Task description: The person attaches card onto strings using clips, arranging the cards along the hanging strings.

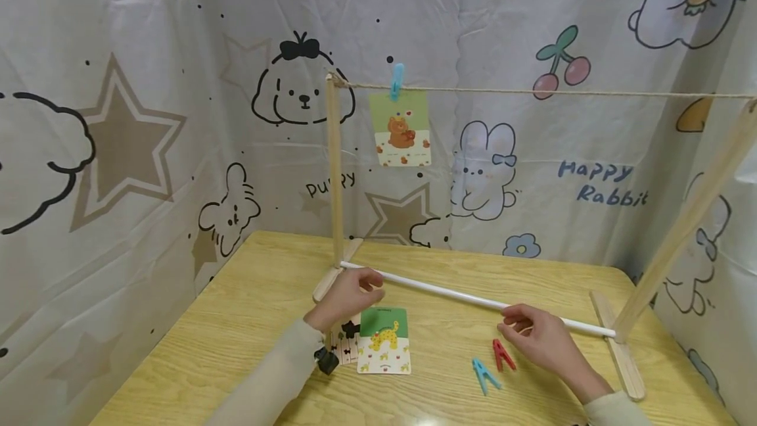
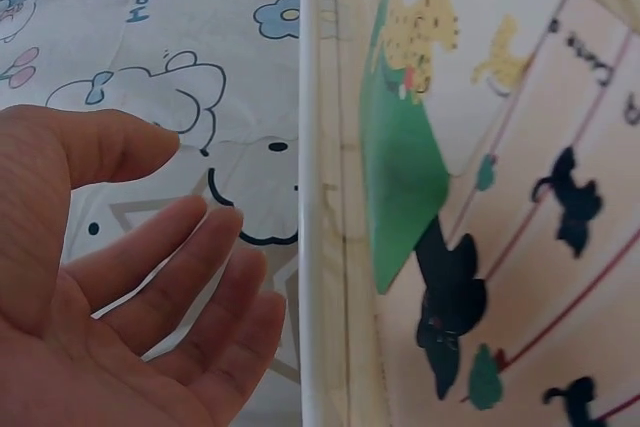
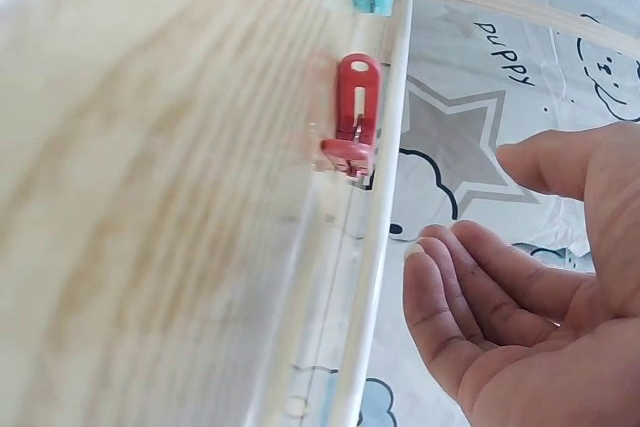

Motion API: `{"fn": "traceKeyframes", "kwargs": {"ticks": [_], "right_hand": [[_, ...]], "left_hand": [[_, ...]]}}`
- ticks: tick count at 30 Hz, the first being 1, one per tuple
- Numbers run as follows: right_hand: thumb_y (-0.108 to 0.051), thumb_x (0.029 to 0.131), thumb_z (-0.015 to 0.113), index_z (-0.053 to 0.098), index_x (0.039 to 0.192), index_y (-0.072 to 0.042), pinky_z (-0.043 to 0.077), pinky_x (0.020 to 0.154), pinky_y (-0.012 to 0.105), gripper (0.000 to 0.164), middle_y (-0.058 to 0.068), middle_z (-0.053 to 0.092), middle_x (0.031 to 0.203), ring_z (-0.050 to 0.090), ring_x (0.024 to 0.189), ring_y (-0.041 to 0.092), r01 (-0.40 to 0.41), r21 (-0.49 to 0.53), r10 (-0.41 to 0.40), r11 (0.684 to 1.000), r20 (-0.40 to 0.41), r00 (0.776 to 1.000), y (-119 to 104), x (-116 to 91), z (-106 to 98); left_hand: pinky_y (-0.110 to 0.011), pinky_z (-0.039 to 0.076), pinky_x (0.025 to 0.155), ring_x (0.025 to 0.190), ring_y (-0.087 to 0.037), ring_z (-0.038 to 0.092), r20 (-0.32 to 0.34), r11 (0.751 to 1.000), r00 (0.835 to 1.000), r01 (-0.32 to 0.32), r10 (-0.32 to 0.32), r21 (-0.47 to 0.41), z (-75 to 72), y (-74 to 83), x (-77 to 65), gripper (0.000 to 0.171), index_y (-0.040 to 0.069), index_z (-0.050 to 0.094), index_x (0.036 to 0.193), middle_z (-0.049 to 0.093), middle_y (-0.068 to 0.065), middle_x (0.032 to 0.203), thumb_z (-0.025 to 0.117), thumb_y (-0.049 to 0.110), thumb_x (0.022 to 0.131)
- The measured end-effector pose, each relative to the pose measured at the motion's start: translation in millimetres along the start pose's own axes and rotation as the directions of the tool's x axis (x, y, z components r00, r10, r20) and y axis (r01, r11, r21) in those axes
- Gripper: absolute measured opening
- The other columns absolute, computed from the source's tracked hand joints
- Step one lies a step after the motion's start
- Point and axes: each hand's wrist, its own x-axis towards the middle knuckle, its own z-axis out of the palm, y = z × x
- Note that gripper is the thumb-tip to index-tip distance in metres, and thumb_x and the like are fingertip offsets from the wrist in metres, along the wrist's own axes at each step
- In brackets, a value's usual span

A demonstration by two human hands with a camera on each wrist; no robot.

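Note:
My left hand (image 1: 353,291) hovers above the table's left part with fingers loosely bent and nothing between them. Just below it lie a green-and-white card with a yellow leopard (image 1: 384,340) and, partly under that, a pink card with black cats (image 2: 560,247). My right hand (image 1: 535,334) is likewise bare, its thumb apart from the fingers in the right wrist view. Close to it on the table are a red clothespin (image 1: 503,355) and a blue clothespin (image 1: 485,375). A bear card (image 1: 401,140) hangs from a string (image 1: 503,90), clipped by another blue clothespin (image 1: 397,81).
Two wooden posts, the left post (image 1: 335,169) and the right post (image 1: 686,222), hold the string up. A white rod (image 1: 443,292) joins them low down, beyond the cards and clothespins. Behind the wooden table (image 1: 236,340) hangs a printed curtain (image 1: 284,176).

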Motion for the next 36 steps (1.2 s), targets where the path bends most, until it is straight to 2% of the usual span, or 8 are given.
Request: {"fn": "traceKeyframes", "kwargs": {"ticks": [6,18,22,29,36], "right_hand": [[-0.025,0.092,0.079,0.075,0.112,-0.005,0.055,0.072,0.024,0.029,-0.002,0.075,0.093,0.068,0.082,0.011,-0.022,-0.002,0.022,1.000,0.032,0.999,7.8,-1.0,4.6],[-0.028,0.088,0.084,0.074,0.111,-0.001,0.054,0.070,0.024,0.038,-0.003,0.073,0.091,0.066,0.081,0.010,-0.053,-0.012,0.054,0.999,0.108,0.993,13.4,-2.0,6.3],[-0.030,0.086,0.086,0.073,0.111,0.001,0.054,0.070,0.024,0.042,-0.002,0.072,0.090,0.066,0.080,0.011,-0.059,-0.010,0.059,0.998,0.115,0.992,14.7,-2.6,5.8],[-0.031,0.083,0.088,0.074,0.107,0.001,0.054,0.068,0.023,0.042,-0.004,0.071,0.087,0.065,0.077,0.007,-0.013,-0.031,0.017,0.999,0.117,0.993,17.5,-2.6,6.8],[-0.033,0.081,0.089,0.074,0.102,-0.003,0.052,0.066,0.024,0.040,-0.005,0.068,0.083,0.062,0.076,0.008,-0.044,-0.056,0.052,0.997,0.157,0.986,17.1,-5.3,7.7]], "left_hand": [[-0.043,0.054,0.093,0.107,-0.024,0.065,0.040,1.000,0.999,0.004,-0.004,0.009,2.5,-5.3,-4.3,0.033,0.003,0.070,0.127,0.071,-0.012,0.122,0.071,0.020,0.099],[-0.038,0.055,0.085,0.101,-0.020,0.064,0.069,1.000,0.998,0.011,-0.011,-0.003,12.5,-26.1,-8.7,0.033,0.003,0.071,0.124,0.071,-0.012,0.121,0.071,0.020,0.096],[-0.039,0.056,0.084,0.102,-0.021,0.064,0.086,1.000,0.996,0.009,-0.008,-0.007,11.7,-27.6,-6.9,0.036,0.002,0.071,0.125,0.071,-0.013,0.122,0.071,0.022,0.095],[-0.037,0.055,0.080,0.098,-0.021,0.064,0.097,1.000,0.995,0.008,-0.008,0.005,7.4,-27.8,-5.5,0.035,0.002,0.072,0.123,0.072,-0.011,0.120,0.071,0.022,0.094],[-0.034,0.056,0.078,0.095,-0.017,0.065,0.121,1.000,0.992,0.022,-0.023,0.017,8.1,-28.4,-8.6,0.035,0.001,0.072,0.124,0.072,-0.009,0.117,0.073,0.020,0.094]]}}
